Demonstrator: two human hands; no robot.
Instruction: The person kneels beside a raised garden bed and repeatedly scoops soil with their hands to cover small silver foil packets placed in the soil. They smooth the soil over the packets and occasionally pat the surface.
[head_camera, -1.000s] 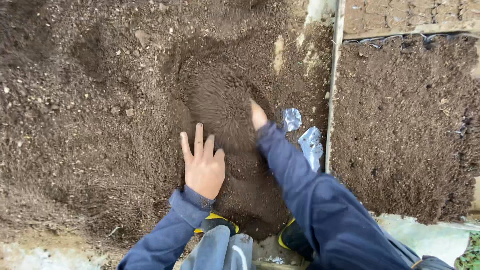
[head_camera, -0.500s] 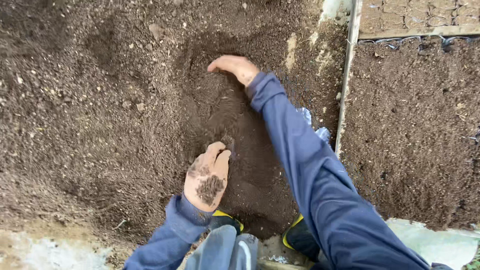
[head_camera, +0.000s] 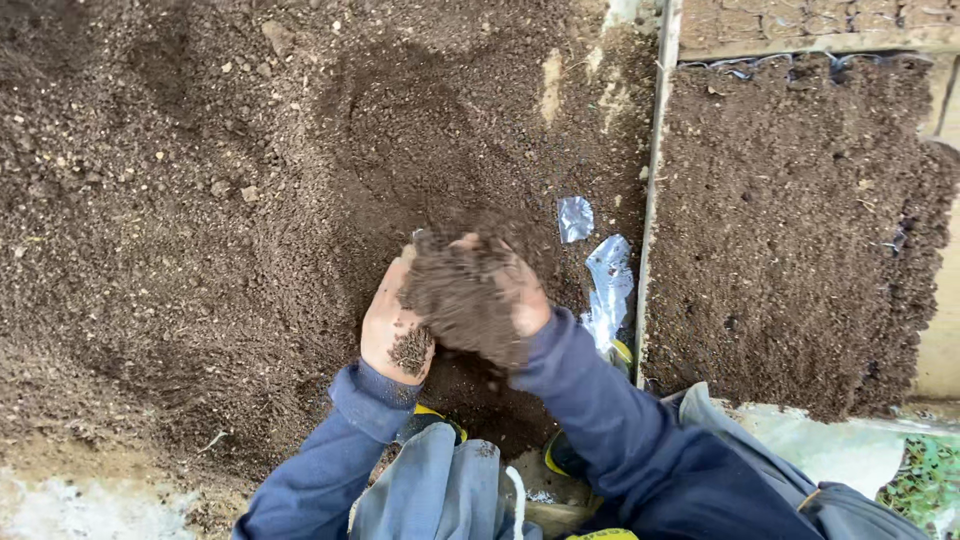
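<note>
My left hand (head_camera: 392, 322) and my right hand (head_camera: 522, 292) are cupped together, palms up, and hold a heap of dark soil (head_camera: 462, 298) between them. They hover low over a wide pile of loose brown soil (head_camera: 200, 200) with a shallow scooped hollow (head_camera: 420, 130) just beyond them. Crumbs of soil stick to my left palm. Both arms wear dark blue sleeves.
A tray filled with soil (head_camera: 790, 220) lies on the right, behind a pale upright edge strip (head_camera: 655, 200). Torn clear plastic (head_camera: 606, 285) shows by my right wrist. My grey trousers (head_camera: 440, 490) and yellow-trimmed shoes (head_camera: 560, 460) are at the bottom.
My right hand, stretched far out over the hollow before, has pulled back to the left hand. The two now hold a scoop of soil together.
</note>
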